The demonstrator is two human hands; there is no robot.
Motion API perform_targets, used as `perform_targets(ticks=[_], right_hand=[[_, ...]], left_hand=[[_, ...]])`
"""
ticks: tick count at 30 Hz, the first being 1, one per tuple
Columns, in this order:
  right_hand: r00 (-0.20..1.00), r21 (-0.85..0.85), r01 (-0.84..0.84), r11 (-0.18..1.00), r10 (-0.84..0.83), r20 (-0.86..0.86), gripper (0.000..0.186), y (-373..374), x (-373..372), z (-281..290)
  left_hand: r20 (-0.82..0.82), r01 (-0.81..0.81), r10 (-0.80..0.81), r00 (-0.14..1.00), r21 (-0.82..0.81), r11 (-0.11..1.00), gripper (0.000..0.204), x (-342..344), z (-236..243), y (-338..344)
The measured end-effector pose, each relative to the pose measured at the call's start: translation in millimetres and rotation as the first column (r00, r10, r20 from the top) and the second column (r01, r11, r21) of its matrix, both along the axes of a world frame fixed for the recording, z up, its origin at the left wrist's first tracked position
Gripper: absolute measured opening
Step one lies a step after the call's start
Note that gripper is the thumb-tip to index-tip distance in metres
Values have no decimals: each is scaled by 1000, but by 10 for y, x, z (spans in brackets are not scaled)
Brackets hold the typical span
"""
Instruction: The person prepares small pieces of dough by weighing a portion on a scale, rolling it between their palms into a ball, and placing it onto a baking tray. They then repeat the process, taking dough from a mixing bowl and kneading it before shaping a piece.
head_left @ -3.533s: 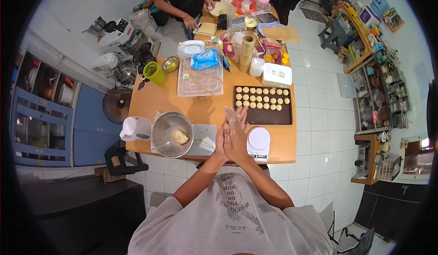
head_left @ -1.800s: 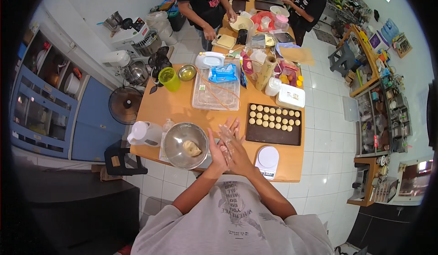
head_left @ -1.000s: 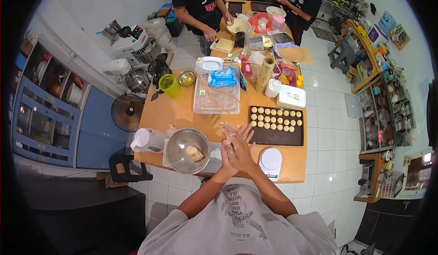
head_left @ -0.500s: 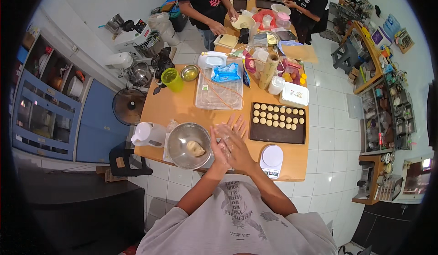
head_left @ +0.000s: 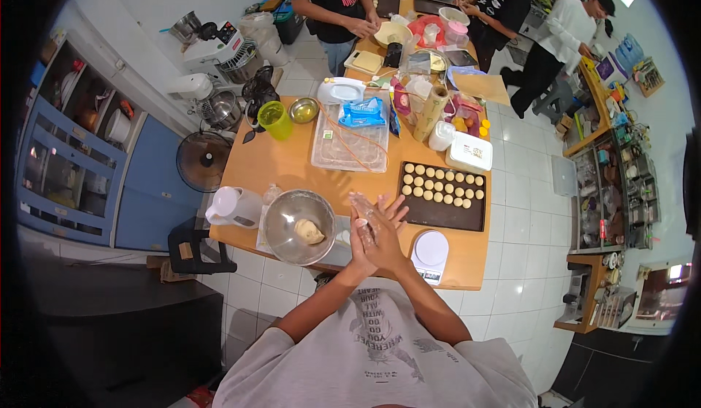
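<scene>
My left hand (head_left: 358,251) and my right hand (head_left: 380,236) are pressed palm to palm above the near edge of the table, the right lying across the left. Their fingers are stretched out and floury or doughy. Whatever may lie between the palms is hidden. Just left of them stands a steel mixing bowl (head_left: 281,222) holding a lump of pale dough (head_left: 309,231). To the right is a dark baking tray (head_left: 438,217) with rows of small round dough balls (head_left: 439,185). A white kitchen scale (head_left: 431,248) sits in front of that tray.
A white jug (head_left: 235,207) stands left of the bowl. Farther back are a clear plastic lid (head_left: 343,149), a blue wipes pack (head_left: 362,112), a yellow-green cup (head_left: 274,120), a small metal bowl (head_left: 303,109) and a white tub (head_left: 469,152). Other people work around the far end.
My right hand has slid over the left, and both sit slightly farther right. At the far end, the co-workers' hands have moved. A person in white has come into view at the back right.
</scene>
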State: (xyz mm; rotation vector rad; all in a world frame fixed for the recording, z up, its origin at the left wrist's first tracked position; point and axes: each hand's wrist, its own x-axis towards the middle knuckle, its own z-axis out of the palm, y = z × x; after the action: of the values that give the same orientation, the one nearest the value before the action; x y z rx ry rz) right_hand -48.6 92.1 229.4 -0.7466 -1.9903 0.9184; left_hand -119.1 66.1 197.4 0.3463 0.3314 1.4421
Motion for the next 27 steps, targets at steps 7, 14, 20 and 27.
perform_targets(ticks=[7, 14, 20, 27], right_hand=[[1000, 22, 4, 1000, -5, 16, 49, -44, -3, -39], [998, -40, 64, 997, -65, -20, 49, 44, 76, -148], [990, 23, -65, 998, 68, -122, 49, -141, -39, 34], [1000, -41, 18, 999, -19, -7, 46, -89, 8, -77]], left_hand=[[10, -103, 104, 995, -42, 994, 95, -180, 57, 163], [65, -64, 70, 995, -95, 993, 94, -28, 280, 67], [-246, -44, 47, 968, 15, 999, 90, 11, -45, -37], [17, -143, 145, 989, -53, 988, 92, -129, 109, 75]])
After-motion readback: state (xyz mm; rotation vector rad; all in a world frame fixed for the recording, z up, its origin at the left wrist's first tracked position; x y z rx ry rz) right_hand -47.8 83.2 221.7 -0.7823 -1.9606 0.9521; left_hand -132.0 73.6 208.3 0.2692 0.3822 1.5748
